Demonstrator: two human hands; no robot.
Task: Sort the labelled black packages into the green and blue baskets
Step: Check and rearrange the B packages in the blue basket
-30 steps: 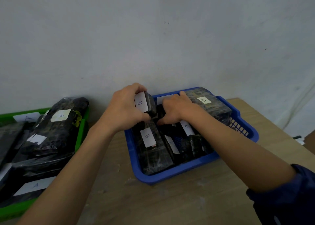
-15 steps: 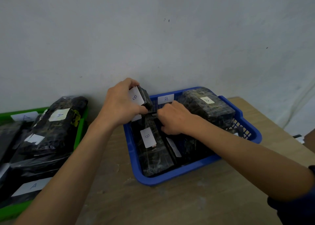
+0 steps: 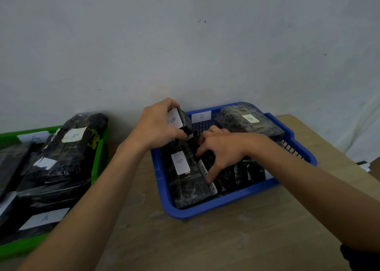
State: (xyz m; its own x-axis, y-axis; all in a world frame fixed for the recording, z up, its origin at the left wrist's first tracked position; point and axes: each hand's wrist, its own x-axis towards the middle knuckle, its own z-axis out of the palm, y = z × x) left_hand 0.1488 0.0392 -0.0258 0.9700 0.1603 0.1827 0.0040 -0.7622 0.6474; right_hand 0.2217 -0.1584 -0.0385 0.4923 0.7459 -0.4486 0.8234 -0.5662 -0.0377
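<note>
The blue basket (image 3: pixel 232 206) sits mid-table, filled with black packages labelled B. My left hand (image 3: pixel 156 124) grips a small black package (image 3: pixel 181 119) with a B label, held tilted above the basket's back left corner. My right hand (image 3: pixel 221 150) reaches into the basket with fingers spread, touching the upright packages (image 3: pixel 236 174) in the middle. A flat B package (image 3: pixel 183 180) lies along the basket's left side, and a large B package (image 3: pixel 249 120) rests at the back right. The green basket (image 3: pixel 98 157) at the left holds packages labelled A (image 3: pixel 67 147).
The wooden table (image 3: pixel 205 240) runs to an edge at the right. A pale wall (image 3: pixel 185 44) stands directly behind both baskets. A B label (image 3: pixel 201 116) is stuck on the blue basket's back wall.
My left hand has lifted the small B package slightly up and left. My right hand has opened its fingers and moved down into the standing packages.
</note>
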